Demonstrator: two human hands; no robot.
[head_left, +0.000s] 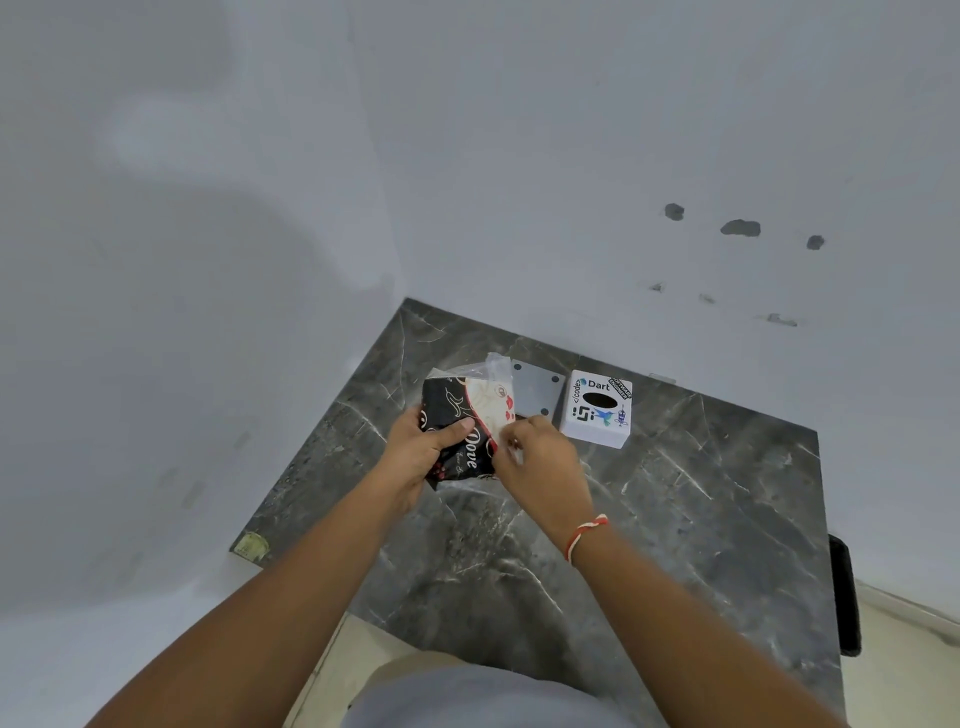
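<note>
You have the black printed pack (462, 415) lifted just above the counter (675, 519), at its far left part, between both hands. It looks like a soft film pack. It bends and creases under your grip, so judge it light and squashy, with a slick wrapper that can slide if you hold it loosely. Nothing about it looks fragile, though the film will probably tear unevenly if you yank it.

Your left hand (415, 457) wraps the pack's left side, with the thumb lying across the printed face. That is the steady hold, so keep the body of the pack there. Your right hand (540, 462) pinches the right edge with its fingertips. A clear plastic flap (493, 366) sticks up at the far end, and that loose film looks like the best place to take hold for opening. The print hides what is inside the pack.

Just to the right, apart from the pack, a white sticker-covered box (597, 415) stands on the counter. The oval slot (600, 400) in its top shows only darkness, so you cannot tell whether the box holds anything. A flat grey plate (537, 389) with corner holes lies between the pack and the box. A red-and-white thread band (584, 535) circles your right wrist.
</note>
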